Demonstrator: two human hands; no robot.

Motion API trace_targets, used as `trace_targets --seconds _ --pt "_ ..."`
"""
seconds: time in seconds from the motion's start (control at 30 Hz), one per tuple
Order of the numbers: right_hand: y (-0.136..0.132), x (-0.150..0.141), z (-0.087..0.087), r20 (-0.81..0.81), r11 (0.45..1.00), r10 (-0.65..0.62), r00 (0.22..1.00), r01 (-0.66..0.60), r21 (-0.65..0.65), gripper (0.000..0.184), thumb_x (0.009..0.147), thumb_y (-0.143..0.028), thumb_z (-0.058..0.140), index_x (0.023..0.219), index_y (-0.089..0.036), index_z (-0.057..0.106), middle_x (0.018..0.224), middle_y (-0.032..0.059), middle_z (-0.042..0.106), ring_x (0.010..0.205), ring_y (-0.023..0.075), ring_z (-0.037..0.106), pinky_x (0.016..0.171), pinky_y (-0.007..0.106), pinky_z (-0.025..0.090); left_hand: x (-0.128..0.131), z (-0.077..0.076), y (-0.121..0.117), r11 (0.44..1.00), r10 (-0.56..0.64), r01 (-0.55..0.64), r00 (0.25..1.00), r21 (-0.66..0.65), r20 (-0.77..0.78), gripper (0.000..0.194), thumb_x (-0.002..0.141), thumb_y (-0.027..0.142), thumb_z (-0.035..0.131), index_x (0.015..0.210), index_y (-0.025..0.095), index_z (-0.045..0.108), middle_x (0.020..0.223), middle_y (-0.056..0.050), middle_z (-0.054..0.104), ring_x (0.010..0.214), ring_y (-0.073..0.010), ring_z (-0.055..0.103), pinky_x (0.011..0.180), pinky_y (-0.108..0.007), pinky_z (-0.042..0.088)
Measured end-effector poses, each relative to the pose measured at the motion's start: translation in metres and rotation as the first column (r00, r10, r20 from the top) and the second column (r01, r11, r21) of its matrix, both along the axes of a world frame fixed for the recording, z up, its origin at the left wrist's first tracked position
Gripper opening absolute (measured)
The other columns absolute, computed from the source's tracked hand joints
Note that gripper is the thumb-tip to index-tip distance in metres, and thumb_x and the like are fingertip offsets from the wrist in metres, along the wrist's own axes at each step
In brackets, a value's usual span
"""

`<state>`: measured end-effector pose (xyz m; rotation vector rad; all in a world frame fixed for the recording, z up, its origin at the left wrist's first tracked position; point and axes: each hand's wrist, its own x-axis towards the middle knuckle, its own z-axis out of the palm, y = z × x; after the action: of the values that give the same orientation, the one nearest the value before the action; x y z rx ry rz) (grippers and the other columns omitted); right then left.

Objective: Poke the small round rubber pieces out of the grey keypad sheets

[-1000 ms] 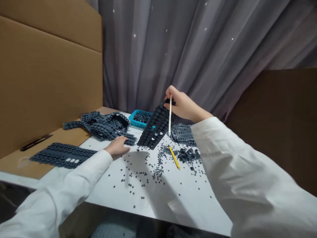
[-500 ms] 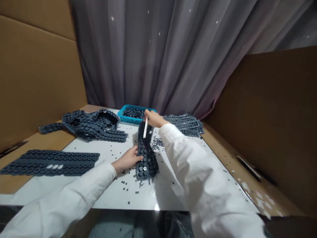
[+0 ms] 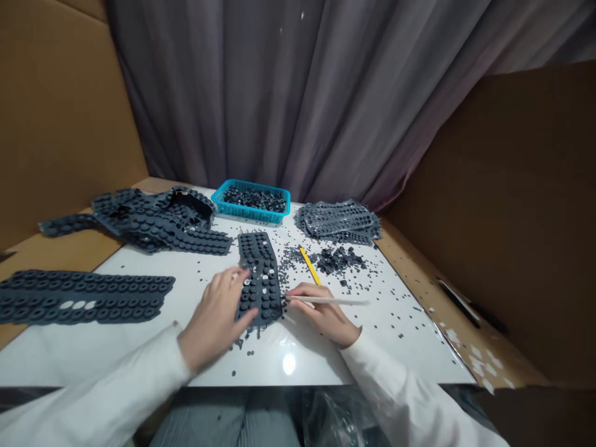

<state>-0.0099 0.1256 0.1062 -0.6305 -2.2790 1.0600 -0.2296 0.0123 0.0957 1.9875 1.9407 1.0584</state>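
My left hand (image 3: 216, 316) rests on the left edge of a dark grey rubber keypad sheet (image 3: 259, 276) lying flat on the table, its fingers spread and holding nothing. My right hand (image 3: 321, 313) lies just right of the sheet's lower end, gripping a thin white stick (image 3: 326, 300) that points right. Some holes in the sheet show the white table through them. A yellow stick (image 3: 310, 266) lies beyond my right hand, among scattered small dark rubber discs (image 3: 338, 259).
A blue plastic basket (image 3: 250, 202) full of dark discs stands at the back of the white table (image 3: 93, 347). Rubber sheets lie heaped at back left (image 3: 158, 223), flat at left (image 3: 79, 297) and stacked at back right (image 3: 338, 222). Cardboard walls flank the table, with a curtain behind.
The keypad sheet has gone from held upright to lying flat on the table. My right hand has come down and to the right with the white stick, now held level. More of the table shows.
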Motion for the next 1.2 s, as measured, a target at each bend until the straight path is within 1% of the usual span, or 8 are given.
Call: trace_targets --seconds 0.07,0.13,0.33,0.5,0.7,0.8,1.0,1.2 --pt "-0.006 0.006 -0.011 -0.093 0.999 -0.007 0.996 0.011 0.040 0.017 0.089 -0.034 0.058 0.093 -0.022 0.069 0.086 0.0067 0.070 0.079 0.0185 0.065 0.071 0.032 0.053 0.021 -0.008 -0.025 0.985 -0.168 0.170 0.960 -0.010 -0.223 0.050 0.080 0.036 0.059 0.128 0.023 0.050 0.129 -0.011 0.054 0.121 -0.0321 0.047 0.101 -0.050 0.040" --pt "-0.007 0.005 -0.017 -0.153 0.997 0.032 0.988 -0.020 0.077 0.017 0.089 -0.033 0.058 0.092 -0.021 0.069 0.086 0.0081 0.070 0.080 0.0188 0.066 0.073 0.033 0.054 0.042 -0.019 -0.042 0.971 -0.222 0.239 0.913 0.008 -0.344 0.064 0.080 0.042 0.060 0.137 0.021 0.041 0.136 -0.013 0.051 0.123 -0.0324 0.047 0.102 -0.049 0.039" --pt "-0.006 0.002 -0.022 -0.138 0.987 0.142 0.980 -0.130 0.089 0.019 0.091 -0.033 0.055 0.097 -0.020 0.067 0.106 0.0122 0.069 0.099 0.0200 0.066 0.086 0.036 0.055 0.069 -0.042 -0.047 0.983 -0.171 0.182 0.888 -0.015 -0.426 0.072 0.081 0.049 0.056 0.143 0.019 0.033 0.145 -0.013 0.041 0.130 -0.0336 0.041 0.104 -0.049 0.036" --pt "-0.002 0.005 -0.029 -0.078 0.973 0.198 0.977 -0.187 0.133 0.018 0.092 -0.029 0.054 0.101 -0.019 0.066 0.113 0.0119 0.068 0.108 0.0191 0.063 0.092 0.035 0.053 0.068 -0.043 -0.046 0.986 -0.164 0.154 0.882 -0.059 -0.442 0.077 0.069 0.017 0.058 0.142 0.020 0.034 0.146 -0.010 0.041 0.128 -0.0328 0.043 0.105 -0.049 0.034" --pt "0.011 0.000 -0.031 0.166 0.817 0.269 0.949 -0.316 0.482 0.020 0.095 -0.024 0.047 0.105 -0.021 0.064 0.123 0.0102 0.063 0.109 0.0196 0.061 0.093 0.037 0.053 0.069 -0.043 -0.046 0.985 -0.171 0.147 0.886 -0.088 -0.431 0.079 0.065 0.007 0.051 0.141 0.020 0.034 0.143 -0.011 0.045 0.127 -0.0311 0.044 0.106 -0.048 0.033" --pt "0.018 -0.003 -0.031 0.186 0.778 0.259 0.948 -0.319 0.542 0.021 0.096 -0.021 0.044 0.106 -0.022 0.062 0.125 0.0105 0.062 0.108 0.0198 0.060 0.092 0.038 0.052 0.068 -0.043 -0.045 0.983 -0.181 0.157 0.892 -0.093 -0.413 0.079 0.065 0.006 0.050 0.141 0.021 0.034 0.142 -0.011 0.046 0.127 -0.0312 0.045 0.106 -0.048 0.033" --pt "0.026 -0.004 -0.031 -0.023 0.937 0.081 0.996 -0.068 0.344 0.020 0.096 -0.028 0.044 0.103 -0.021 0.061 0.114 0.0130 0.066 0.106 0.0207 0.062 0.089 0.040 0.052 0.067 -0.041 -0.046 0.984 -0.178 0.155 0.898 -0.089 -0.403 0.080 0.066 0.006 0.049 0.142 0.022 0.033 0.145 -0.009 0.043 0.125 -0.0306 0.047 0.104 -0.048 0.036" --pt "0.013 -0.003 -0.027 -0.092 0.982 0.185 0.978 -0.181 0.058 0.021 0.093 -0.035 0.050 0.097 -0.019 0.062 0.117 0.0149 0.064 0.111 0.0216 0.061 0.090 0.039 0.051 0.068 -0.039 -0.046 0.986 -0.166 0.144 0.901 -0.085 -0.402 0.076 0.065 0.006 0.048 0.139 0.021 0.038 0.145 -0.007 0.043 0.124 -0.0303 0.046 0.103 -0.048 0.038"
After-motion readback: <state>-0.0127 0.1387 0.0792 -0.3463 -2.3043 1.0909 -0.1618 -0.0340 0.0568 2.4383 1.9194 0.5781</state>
